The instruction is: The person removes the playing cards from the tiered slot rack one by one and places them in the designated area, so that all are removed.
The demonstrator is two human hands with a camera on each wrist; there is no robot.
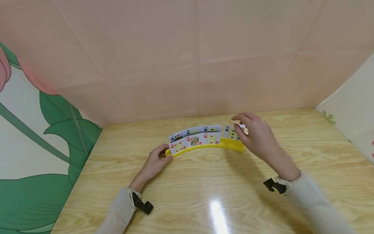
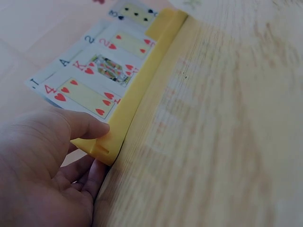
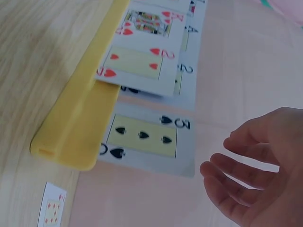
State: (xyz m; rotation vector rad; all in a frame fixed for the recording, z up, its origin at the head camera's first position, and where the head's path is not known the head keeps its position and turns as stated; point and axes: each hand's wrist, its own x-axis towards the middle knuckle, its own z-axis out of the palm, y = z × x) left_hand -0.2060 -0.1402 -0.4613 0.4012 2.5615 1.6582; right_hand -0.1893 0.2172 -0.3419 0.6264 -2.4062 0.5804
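A curved yellow playing card holder (image 1: 232,144) stands on the table, its left end gripped by my left hand (image 1: 153,162), thumb in front as the left wrist view shows. Its front row holds a four of hearts (image 2: 83,97), a king of hearts (image 2: 111,68) and a two of hearts (image 3: 135,66). Behind them stand a jack, an ace and a two, partly covered. The three of spades (image 3: 144,137) stands at the right end of the back row. Beside this card hovers my right hand (image 1: 260,139), fingers loosely bent, apart from it and holding nothing.
In the right wrist view a diamond card (image 3: 52,208) lies beyond the holder's right end; the right hand mostly hides it in the head view. A pinkish wall covering (image 1: 175,81) rises behind the wooden table (image 1: 187,195). Leaf-patterned panel (image 1: 29,201) borders the left.
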